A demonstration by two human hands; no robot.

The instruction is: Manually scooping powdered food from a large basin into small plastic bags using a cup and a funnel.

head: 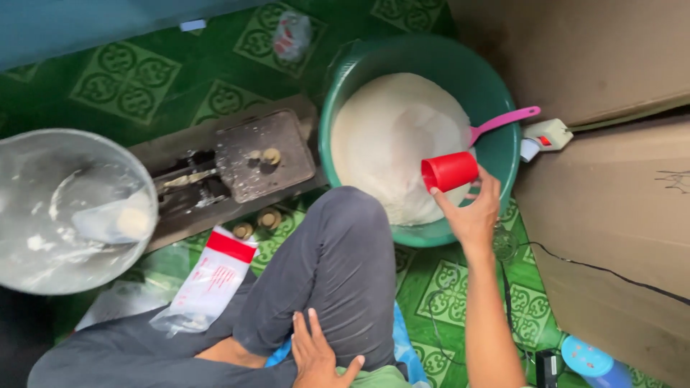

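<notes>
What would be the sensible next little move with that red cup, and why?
Probably dip the red cup into the white powder. The right hand holds it tilted, mouth sideways, just above the heap in the green basin, while the left hand rests on the leg.

The right hand (pixel 471 215) reaches forward, fingers curled in a grip — the left hand (pixel 316 356) lies flat (fingers spread).
</notes>
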